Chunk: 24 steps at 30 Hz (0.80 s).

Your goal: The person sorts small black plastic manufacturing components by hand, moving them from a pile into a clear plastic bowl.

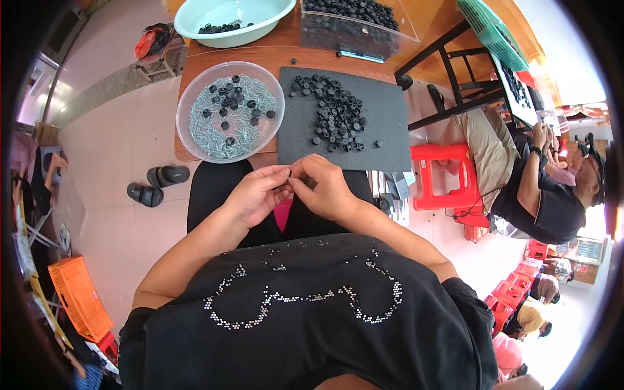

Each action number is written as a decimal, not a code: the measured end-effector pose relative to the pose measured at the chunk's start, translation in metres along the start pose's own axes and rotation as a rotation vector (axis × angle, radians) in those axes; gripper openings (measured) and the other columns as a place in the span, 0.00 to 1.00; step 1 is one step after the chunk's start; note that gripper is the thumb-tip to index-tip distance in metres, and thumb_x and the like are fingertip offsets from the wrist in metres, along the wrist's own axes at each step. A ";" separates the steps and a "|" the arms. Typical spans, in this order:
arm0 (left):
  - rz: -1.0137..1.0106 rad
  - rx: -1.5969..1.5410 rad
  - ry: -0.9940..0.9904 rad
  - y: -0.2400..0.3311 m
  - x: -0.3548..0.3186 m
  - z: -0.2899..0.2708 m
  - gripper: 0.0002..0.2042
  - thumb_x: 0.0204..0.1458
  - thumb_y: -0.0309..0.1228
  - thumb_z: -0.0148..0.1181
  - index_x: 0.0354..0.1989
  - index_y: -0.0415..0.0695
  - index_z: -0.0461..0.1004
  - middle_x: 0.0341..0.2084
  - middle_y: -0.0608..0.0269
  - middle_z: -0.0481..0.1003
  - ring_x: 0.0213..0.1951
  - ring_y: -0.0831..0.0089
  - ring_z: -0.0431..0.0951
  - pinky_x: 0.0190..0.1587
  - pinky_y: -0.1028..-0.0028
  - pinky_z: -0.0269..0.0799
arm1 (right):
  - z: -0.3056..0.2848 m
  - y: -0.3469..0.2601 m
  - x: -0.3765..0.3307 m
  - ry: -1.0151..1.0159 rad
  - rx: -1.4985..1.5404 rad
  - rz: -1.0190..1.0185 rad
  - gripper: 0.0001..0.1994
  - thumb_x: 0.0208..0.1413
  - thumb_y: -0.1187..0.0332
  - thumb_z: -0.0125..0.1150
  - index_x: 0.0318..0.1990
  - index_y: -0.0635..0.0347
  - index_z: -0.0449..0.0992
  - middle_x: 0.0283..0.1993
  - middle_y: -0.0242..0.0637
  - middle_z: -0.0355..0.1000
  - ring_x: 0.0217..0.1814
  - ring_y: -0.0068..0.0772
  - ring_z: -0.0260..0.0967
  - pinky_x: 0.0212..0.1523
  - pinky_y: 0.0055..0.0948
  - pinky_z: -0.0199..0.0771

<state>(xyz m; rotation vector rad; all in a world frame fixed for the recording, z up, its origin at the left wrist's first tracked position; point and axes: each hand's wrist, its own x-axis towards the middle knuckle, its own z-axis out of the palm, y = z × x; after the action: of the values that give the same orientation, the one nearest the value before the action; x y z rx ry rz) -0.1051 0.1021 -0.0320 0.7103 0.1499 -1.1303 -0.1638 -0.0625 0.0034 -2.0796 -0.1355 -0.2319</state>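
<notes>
At the left, a pair of black slippers (168,176) lies on the pale floor (97,201). Next, on the wooden tabletop (207,56), a clear bowl (182,123) holds silvery screws (218,140) with round black caps (234,103) scattered on top; behind it stands a pale green basin (227,39), cut off by the upper edge. The left hand (250,195), above the lap (211,201) just short of the tabletop, has its grip drawn into a close pinch, thumb and forefinger nearly meeting on a small dark piece (290,173) (so little of it shows that its shape is hard to make out). The right hand (326,192) comes to the same spot, thumb and forefinger bent inward at the piece; whether its grip holds or merely touches it I cannot tell, since the back of the hand hides the other fingers. Farther right, a heap (338,110) of black caps lies on a dark mat (292,133), with a clear bin (325,42) behind, also cut off. Past a red stool (442,153), another person (549,208) in a dark shirt appears, warped by the lens.
</notes>
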 end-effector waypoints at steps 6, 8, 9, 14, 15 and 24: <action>0.070 0.025 0.077 0.003 -0.013 0.030 0.12 0.56 0.29 0.52 0.45 0.36 0.70 0.30 0.64 0.74 0.31 0.79 0.74 0.37 0.81 0.72 | -0.018 -0.013 -0.021 0.094 0.256 0.157 0.03 0.52 0.77 0.56 0.30 0.66 0.69 0.28 0.35 0.70 0.28 0.21 0.68 0.28 0.20 0.67; 0.090 0.048 0.076 0.001 -0.019 0.036 0.11 0.56 0.29 0.53 0.44 0.36 0.70 0.30 0.63 0.74 0.31 0.79 0.74 0.38 0.81 0.72 | -0.024 -0.015 -0.023 0.101 0.426 0.281 0.04 0.53 0.77 0.55 0.30 0.66 0.67 0.25 0.34 0.70 0.28 0.19 0.68 0.30 0.20 0.68; 0.114 0.061 0.080 -0.002 -0.020 0.037 0.11 0.56 0.29 0.53 0.45 0.36 0.70 0.31 0.62 0.74 0.31 0.79 0.74 0.38 0.81 0.72 | -0.028 -0.015 -0.023 0.051 0.436 0.313 0.03 0.55 0.76 0.54 0.32 0.65 0.68 0.27 0.32 0.70 0.29 0.17 0.67 0.29 0.18 0.67; 0.181 0.066 0.134 -0.002 -0.030 0.057 0.12 0.56 0.27 0.53 0.46 0.36 0.68 0.35 0.58 0.74 0.35 0.76 0.75 0.41 0.80 0.73 | -0.030 -0.010 -0.028 0.041 0.384 0.213 0.01 0.55 0.78 0.55 0.33 0.64 0.69 0.28 0.28 0.70 0.28 0.13 0.65 0.28 0.15 0.66; 0.172 0.053 0.131 0.001 -0.032 0.063 0.12 0.55 0.27 0.53 0.46 0.36 0.67 0.36 0.57 0.73 0.37 0.75 0.75 0.43 0.79 0.73 | -0.031 -0.014 -0.028 0.067 0.403 0.197 0.02 0.54 0.78 0.55 0.34 0.64 0.71 0.29 0.28 0.71 0.28 0.13 0.66 0.27 0.15 0.66; 0.176 -0.074 0.062 -0.006 -0.041 0.080 0.09 0.55 0.27 0.54 0.42 0.37 0.68 0.35 0.60 0.72 0.37 0.75 0.75 0.43 0.80 0.73 | -0.040 -0.033 -0.031 0.112 0.478 0.156 0.01 0.53 0.77 0.58 0.33 0.64 0.74 0.29 0.29 0.73 0.29 0.14 0.68 0.29 0.15 0.69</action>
<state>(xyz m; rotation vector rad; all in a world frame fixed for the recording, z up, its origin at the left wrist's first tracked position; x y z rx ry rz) -0.1471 0.0852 0.0457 0.6797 0.1773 -0.9309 -0.2051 -0.0810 0.0436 -1.5892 0.0384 -0.1971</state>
